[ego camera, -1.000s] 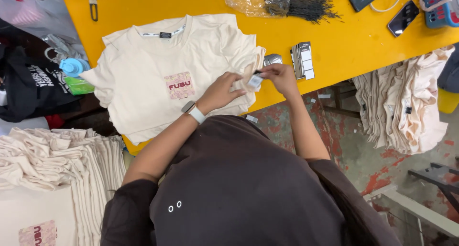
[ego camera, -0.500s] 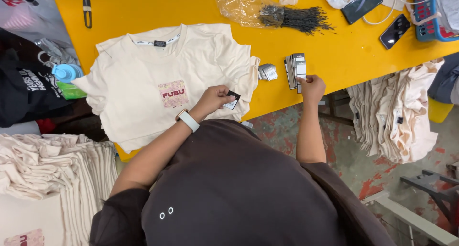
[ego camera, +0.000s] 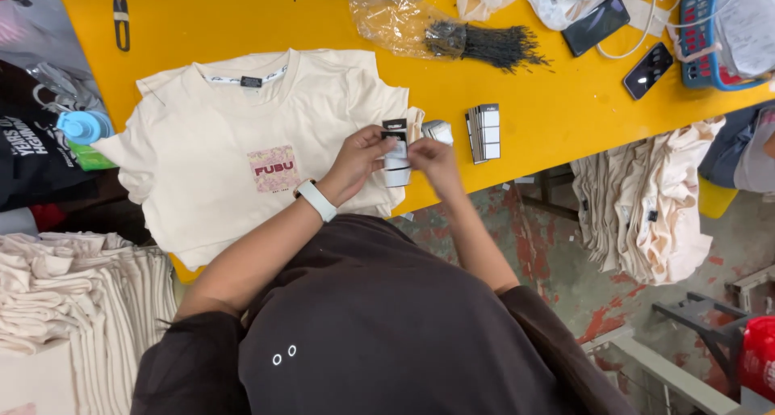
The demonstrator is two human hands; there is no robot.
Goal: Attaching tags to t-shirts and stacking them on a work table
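Both hands meet at the near edge of the yellow tabletop (ego camera: 242, 19). Left hand (ego camera: 355, 161) and right hand (ego camera: 434, 158) pinch a small black-and-white hang tag (ego camera: 395, 150) over the right hem of the cream T-shirt (ego camera: 242, 124). Tag stack (ego camera: 484, 131) lies just beside, toward the right.

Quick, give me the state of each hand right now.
Left hand: closed, pinching the small black-and-white paper hang tag.
Right hand: closed on the same tag, fingers at its right edge.
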